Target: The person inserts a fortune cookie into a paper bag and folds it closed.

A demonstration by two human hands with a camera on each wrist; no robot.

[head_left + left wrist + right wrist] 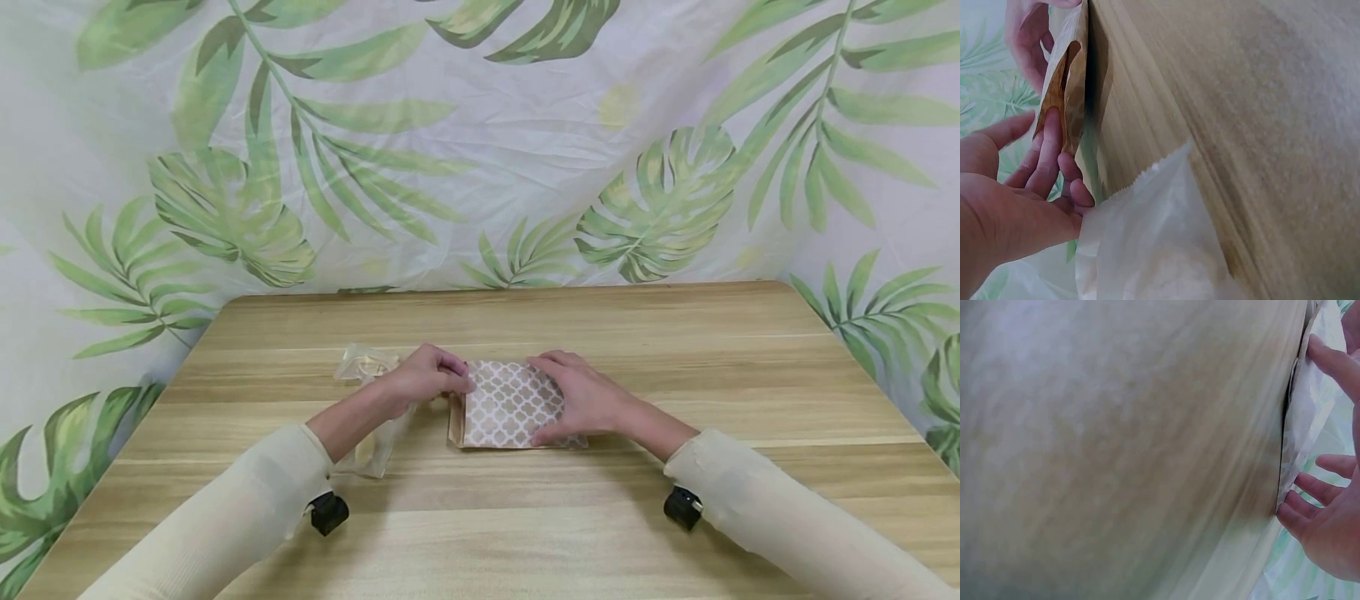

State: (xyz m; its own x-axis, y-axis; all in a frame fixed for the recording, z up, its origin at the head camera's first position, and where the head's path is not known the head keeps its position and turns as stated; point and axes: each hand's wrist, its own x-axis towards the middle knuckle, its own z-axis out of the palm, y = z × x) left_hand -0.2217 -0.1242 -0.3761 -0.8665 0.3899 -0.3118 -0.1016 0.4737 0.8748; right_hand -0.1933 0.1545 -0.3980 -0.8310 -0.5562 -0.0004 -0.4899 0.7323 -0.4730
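Observation:
A flat tan paper bag (510,404) with a white lattice print lies in front of me, its mouth turned left. My left hand (431,372) holds the bag at this mouth. Seen from the left wrist, one finger (1052,134) reaches between the parted paper layers, and the thumb lies close over the upper layer. My right hand (585,396) spans the bag's right part and grips it, thumb at the near edge and fingertips at the far edge. In the right wrist view the bag (1310,406) shows as a thin slab along these fingers.
Left of the bag, partly behind my left forearm, lie clear plastic packets (366,364) with pale yellowish contents. One translucent packet (1160,237) has a serrated edge. The wooden table (525,533) ends at a leaf-print cloth (525,167) behind it.

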